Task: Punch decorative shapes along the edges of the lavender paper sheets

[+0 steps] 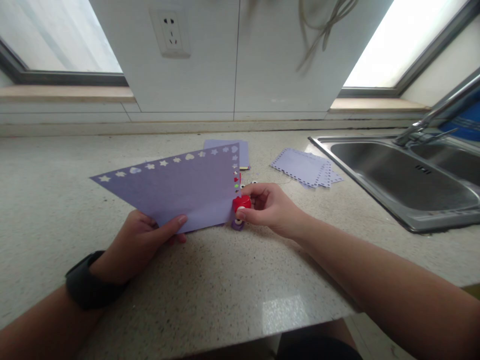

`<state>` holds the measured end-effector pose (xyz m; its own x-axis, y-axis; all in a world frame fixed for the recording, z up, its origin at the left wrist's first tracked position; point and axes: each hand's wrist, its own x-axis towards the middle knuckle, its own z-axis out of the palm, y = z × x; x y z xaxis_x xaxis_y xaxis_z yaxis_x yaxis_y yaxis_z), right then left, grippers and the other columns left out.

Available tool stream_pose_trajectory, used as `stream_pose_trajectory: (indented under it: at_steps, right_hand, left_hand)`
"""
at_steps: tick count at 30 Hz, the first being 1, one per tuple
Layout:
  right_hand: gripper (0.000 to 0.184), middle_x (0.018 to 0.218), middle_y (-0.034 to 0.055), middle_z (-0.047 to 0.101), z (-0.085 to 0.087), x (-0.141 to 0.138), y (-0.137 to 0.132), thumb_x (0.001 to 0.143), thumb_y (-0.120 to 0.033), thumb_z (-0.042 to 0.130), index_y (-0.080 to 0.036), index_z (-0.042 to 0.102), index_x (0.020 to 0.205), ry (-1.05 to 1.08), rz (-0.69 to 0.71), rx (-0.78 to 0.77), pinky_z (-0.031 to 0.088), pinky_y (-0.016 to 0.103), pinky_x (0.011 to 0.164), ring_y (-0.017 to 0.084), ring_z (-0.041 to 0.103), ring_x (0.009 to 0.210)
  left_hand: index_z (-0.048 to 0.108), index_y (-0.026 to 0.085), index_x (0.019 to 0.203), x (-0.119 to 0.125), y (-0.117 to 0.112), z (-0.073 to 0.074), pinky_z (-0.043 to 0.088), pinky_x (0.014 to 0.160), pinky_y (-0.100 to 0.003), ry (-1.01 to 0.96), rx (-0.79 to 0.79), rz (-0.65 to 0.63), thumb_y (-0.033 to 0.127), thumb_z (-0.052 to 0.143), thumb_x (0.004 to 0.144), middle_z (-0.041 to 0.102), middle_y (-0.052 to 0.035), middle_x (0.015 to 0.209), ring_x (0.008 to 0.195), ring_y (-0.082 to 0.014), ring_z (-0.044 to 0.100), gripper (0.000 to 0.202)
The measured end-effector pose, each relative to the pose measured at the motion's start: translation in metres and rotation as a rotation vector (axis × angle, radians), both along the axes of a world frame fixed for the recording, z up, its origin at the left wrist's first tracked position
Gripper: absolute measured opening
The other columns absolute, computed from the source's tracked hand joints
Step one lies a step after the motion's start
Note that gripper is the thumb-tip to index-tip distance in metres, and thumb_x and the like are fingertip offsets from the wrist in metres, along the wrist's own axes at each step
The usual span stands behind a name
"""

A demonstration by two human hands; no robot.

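On the near tabletop [225,280], left hand [138,245] is pinching the purple sheet [180,192]; right hand [268,207] is squeezing the red punch [241,204] on its right edge. Sheet is tilting, so punch risks slipping off line, likely misplacing a hole.

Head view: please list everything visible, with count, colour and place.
paper sheet: one, purple, star and heart holes along two edges, held over the countertop
craft punch: one, red, at the sheet's right edge
punched cards: small pile, lilac, beside the sink
flat paper: one, lilac, behind the sheet
countertop: one, speckled beige
sink: one, steel, right
faucet: one, steel, over the sink
wall socket: one, white, upper left
cable: one, pale, hanging at top
wristband: one, black, left wrist
left hand: grips the sheet's lower edge
right hand: pinches the craft punch
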<state>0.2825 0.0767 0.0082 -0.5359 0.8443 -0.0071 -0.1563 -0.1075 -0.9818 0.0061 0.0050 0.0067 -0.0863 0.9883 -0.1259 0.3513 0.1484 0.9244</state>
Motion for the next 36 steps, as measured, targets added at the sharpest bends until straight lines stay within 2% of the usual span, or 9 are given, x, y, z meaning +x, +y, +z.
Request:
stream_pose_trajectory:
  at_steps: [8, 17, 23, 28, 36]
  right_hand:
    - [0.038, 0.07, -0.0009, 0.071, 0.0023, -0.0005, -0.001, 0.056, -0.02, 0.099, -0.015, 0.078, 0.087, -0.006, -0.009, -0.007, 0.053, 0.021, 0.057, 0.009, 0.062, 0.061]
    - [0.038, 0.071, -0.0001, 0.072, 0.0014, -0.0004, -0.0007, 0.057, -0.022, 0.099, -0.015, 0.078, 0.087, 0.001, -0.012, -0.004, 0.055, 0.021, 0.056, 0.009, 0.063, 0.06]
    - [0.038, 0.069, -0.001, 0.072, 0.0014, -0.0006, -0.0011, 0.055, -0.018, 0.099, -0.015, 0.078, 0.086, 0.012, -0.008, -0.017, 0.054, 0.019, 0.055, 0.008, 0.063, 0.059]
    - [0.038, 0.071, 0.0002, 0.074, 0.0043, -0.0015, -0.0018, 0.055, -0.021, 0.099, -0.015, 0.077, 0.086, 0.015, -0.007, -0.025, 0.056, 0.02, 0.056, 0.009, 0.065, 0.059]
    - [0.033, 0.071, 0.0, 0.073, 0.0039, -0.0008, -0.0014, 0.062, -0.024, 0.097, -0.015, 0.077, 0.086, 0.013, 0.007, -0.028, 0.055, 0.021, 0.058, 0.009, 0.064, 0.06]
  left_hand:
    - [0.074, 0.022, 0.063, -0.003, 0.0009, -0.0023, 0.052, 0.062, -0.03, 0.024, -0.001, -0.015, 0.052, 0.081, 0.082, 0.075, -0.0028, 0.063, 0.062, -0.0201, 0.065, 0.036]
    - [0.072, 0.023, 0.064, 0.0021, 0.0004, 0.002, 0.052, 0.057, -0.03, 0.005, 0.01, 0.01, 0.049, 0.083, 0.079, 0.075, -0.0022, 0.057, 0.056, -0.0205, 0.066, 0.032]
    - [0.072, 0.023, 0.07, 0.0037, 0.0004, 0.0047, 0.052, 0.055, -0.03, -0.024, -0.001, 0.016, 0.048, 0.085, 0.077, 0.075, -0.0019, 0.059, 0.057, -0.0213, 0.067, 0.029]
    - [0.071, 0.023, 0.061, 0.004, 0.0001, 0.0048, 0.053, 0.057, -0.032, 0.033, 0.021, -0.004, 0.05, 0.081, 0.079, 0.074, -0.0034, 0.056, 0.055, -0.0218, 0.065, 0.034]
    - [0.072, 0.023, 0.065, 0.0005, 0.0015, 0.0005, 0.053, 0.059, -0.031, 0.027, 0.017, 0.002, 0.05, 0.083, 0.079, 0.075, -0.0029, 0.06, 0.059, -0.0218, 0.066, 0.032]
